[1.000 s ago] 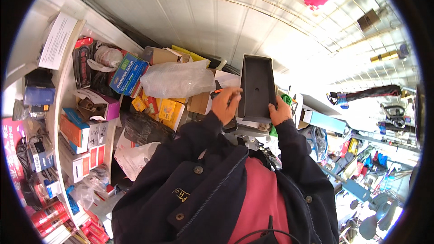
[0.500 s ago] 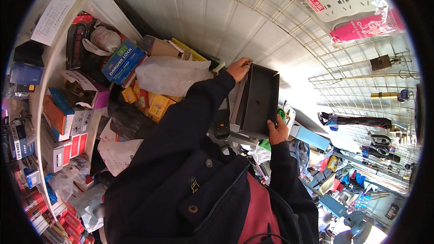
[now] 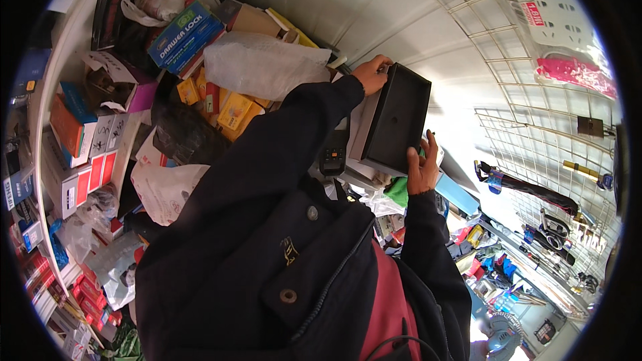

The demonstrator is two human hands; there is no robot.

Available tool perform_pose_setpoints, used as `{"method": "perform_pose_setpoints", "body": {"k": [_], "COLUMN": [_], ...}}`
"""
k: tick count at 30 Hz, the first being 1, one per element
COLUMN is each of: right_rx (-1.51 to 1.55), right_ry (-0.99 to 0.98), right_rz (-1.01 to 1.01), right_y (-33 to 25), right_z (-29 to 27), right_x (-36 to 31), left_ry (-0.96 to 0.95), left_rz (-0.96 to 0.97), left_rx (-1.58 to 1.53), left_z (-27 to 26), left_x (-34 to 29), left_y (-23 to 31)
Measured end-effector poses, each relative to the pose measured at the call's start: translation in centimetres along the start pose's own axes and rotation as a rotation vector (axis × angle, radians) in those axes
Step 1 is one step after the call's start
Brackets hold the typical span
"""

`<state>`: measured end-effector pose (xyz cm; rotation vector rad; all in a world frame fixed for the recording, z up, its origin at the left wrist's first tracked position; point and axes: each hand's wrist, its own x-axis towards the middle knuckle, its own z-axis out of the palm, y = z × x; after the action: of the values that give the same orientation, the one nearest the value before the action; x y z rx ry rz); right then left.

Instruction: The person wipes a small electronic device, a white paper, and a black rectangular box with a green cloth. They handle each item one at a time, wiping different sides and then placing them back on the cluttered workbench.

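A shallow black box [image 3: 400, 115], empty inside and with a grey outer side, is tilted in front of me near the corrugated wall. My left hand [image 3: 372, 75] grips its far left corner, fingers bent closed on the rim. At its near right corner is my right hand [image 3: 422, 168], with thumb and fingers spread apart; it lies against or just beside the box, and I cannot tell how firmly it touches. Just left of the box, a dark handheld device [image 3: 332, 154] with an orange button shows partly behind my left sleeve.
Left of my arm are a bubble-wrapped bundle [image 3: 264, 63], a blue carton [image 3: 186, 39] and small yellow boxes [image 3: 235, 112]. White shelving [image 3: 41, 180] holds more cartons at far left. A wire grid [image 3: 511, 87] with hanging goods lines the right wall. A light blue box [image 3: 457, 194] lies beyond my right wrist.
The box and both hands have shifted slightly right in the picture, and the view has turned. My right hand's fingers, earlier bent over the box's near edge, are now raised and spread.
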<state>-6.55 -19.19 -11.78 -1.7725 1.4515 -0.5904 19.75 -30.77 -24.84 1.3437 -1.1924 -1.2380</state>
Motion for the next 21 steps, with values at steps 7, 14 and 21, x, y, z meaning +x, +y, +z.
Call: {"method": "perform_pose_setpoints", "body": {"k": [7, 14, 21], "right_rx": [-0.277, -0.108, -0.427], "right_ry": [-0.229, -0.207, -0.282], "right_rz": [-0.253, -0.165, -0.458], "right_y": [-1.9, -2.0, -1.6], "right_z": [-1.1, -1.5, -0.4], "right_x": [-2.2, -1.5, -1.7], "left_ry": [0.017, 0.091, 0.087], "left_rz": [0.021, 0.169, 0.156], "left_rx": [0.007, 0.076, 0.104], "left_z": [0.4, 1.0, 1.2], "left_x": [-0.1, 0.2, 0.3], "left_y": [0.2, -0.9, -1.5]}}
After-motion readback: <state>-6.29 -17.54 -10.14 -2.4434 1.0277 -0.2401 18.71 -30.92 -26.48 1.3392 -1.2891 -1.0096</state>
